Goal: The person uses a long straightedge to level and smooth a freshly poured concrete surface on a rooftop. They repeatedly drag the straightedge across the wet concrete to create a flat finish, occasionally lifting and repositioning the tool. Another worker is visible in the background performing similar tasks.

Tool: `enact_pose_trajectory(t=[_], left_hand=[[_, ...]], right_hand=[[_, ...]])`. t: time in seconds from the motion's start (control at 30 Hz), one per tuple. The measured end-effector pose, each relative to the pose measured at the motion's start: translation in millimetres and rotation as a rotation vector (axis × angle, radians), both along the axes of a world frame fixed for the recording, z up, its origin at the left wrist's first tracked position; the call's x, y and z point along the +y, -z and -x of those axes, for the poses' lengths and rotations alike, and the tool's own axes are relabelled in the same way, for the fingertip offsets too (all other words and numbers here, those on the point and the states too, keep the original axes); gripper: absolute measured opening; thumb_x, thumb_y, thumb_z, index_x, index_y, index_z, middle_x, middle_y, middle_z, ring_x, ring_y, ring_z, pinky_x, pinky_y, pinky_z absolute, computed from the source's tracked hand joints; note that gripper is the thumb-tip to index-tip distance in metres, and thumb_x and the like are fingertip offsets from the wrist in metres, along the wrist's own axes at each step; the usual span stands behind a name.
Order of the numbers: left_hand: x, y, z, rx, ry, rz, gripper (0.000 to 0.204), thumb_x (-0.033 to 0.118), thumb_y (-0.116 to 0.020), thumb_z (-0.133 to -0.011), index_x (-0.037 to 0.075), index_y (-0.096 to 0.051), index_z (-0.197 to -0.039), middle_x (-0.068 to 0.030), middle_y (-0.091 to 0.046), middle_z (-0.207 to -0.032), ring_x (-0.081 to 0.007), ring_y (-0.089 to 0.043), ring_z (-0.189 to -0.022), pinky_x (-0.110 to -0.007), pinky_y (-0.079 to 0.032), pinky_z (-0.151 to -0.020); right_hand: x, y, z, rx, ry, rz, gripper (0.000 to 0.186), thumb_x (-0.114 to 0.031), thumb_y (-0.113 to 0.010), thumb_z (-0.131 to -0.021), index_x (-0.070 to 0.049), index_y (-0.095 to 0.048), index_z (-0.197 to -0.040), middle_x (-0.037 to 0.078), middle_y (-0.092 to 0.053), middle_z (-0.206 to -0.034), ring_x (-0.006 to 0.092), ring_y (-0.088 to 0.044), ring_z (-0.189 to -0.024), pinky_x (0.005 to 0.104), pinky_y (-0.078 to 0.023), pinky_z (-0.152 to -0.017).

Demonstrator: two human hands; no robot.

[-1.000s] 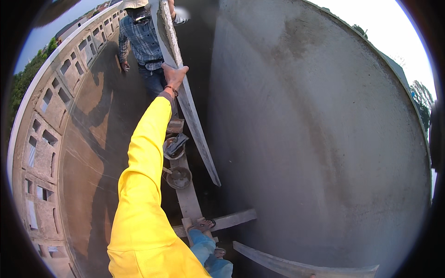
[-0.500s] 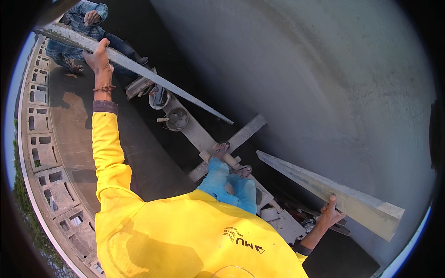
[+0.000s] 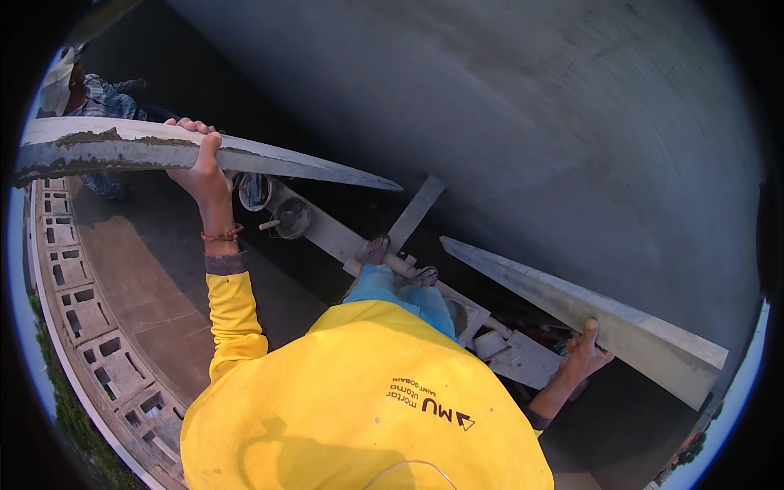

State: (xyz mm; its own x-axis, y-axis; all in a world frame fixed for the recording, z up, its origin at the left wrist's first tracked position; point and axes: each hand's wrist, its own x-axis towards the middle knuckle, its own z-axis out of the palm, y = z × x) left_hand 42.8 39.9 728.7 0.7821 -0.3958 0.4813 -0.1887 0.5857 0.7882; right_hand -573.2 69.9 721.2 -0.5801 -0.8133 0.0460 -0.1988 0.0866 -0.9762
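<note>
My left hand (image 3: 204, 175) is raised at the left, closed round a long plastering straightedge (image 3: 286, 163) with wet mortar smeared along its edge. That bar's narrow end points toward the wall. At the right, my right hand (image 3: 583, 357) grips a second long straightedge (image 3: 653, 347), pale and flat-sided, the thumb on its side and the other fingers mostly hidden behind. It lies close along the grey plastered wall (image 3: 523, 147); whether it touches is unclear. Under the left bar stand a bucket (image 3: 255, 192) and a mortar pail (image 3: 291, 217) with a trowel handle (image 3: 269, 224) at its rim.
My feet (image 3: 376, 249) stand on a narrow plank (image 3: 335, 235), crossed by another board (image 3: 418, 214). A dark drop lies beside it. A hollow-block parapet (image 3: 86, 318) curves along the left. A co-worker in a checked shirt (image 3: 106, 98) is beyond the left bar. Containers (image 3: 492, 345) sit behind my feet.
My left hand has shifted right and down in view, and its bar has turned closer to level, showing its mortar-smeared edge. The right bar has moved slightly. The co-worker's head now shows.
</note>
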Motion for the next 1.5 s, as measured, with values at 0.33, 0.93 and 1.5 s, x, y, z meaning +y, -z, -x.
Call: enact_pose_trajectory(t=[0.33, 0.93, 1.5], left_hand=[[21, 18, 83, -0.154, 0.042, -0.084, 0.071, -0.008, -0.066, -0.074, 0.008, -0.039, -0.137, -0.0083, -0.049, -0.114, -0.0207, -0.052, -0.109, -0.043, -0.042, -0.107], [76, 130, 223, -0.166, -0.056, -0.24, 0.064, -0.006, -0.065, -0.082, 0.008, -0.035, -0.137, -0.0096, -0.047, -0.122, -0.0241, -0.049, -0.119, -0.047, -0.034, -0.118], [83, 152, 213, -0.384, -0.049, -0.477, 0.057, 0.002, -0.07, -0.087, 0.008, -0.038, -0.133, -0.0103, -0.048, -0.126, -0.0291, -0.051, -0.127, -0.049, -0.035, -0.117]], right_hand=[[6, 12, 40, 0.015, -0.006, -0.012, 0.059, -0.014, -0.087, -0.08, 0.0, -0.053, -0.127, 0.009, -0.066, -0.088, 0.0079, -0.051, -0.054, 0.0203, -0.038, -0.042], [11, 21, 60, 0.022, -0.039, -0.047, 0.065, -0.011, -0.087, -0.08, 0.0, -0.048, -0.131, 0.009, -0.065, -0.09, 0.0082, -0.052, -0.056, 0.0212, -0.039, -0.044], [68, -6, 69, 0.038, 0.152, 0.04, 0.057, -0.014, -0.086, -0.082, 0.0, -0.054, -0.127, 0.009, -0.065, -0.093, 0.0068, -0.051, -0.06, 0.0184, -0.035, -0.045]])
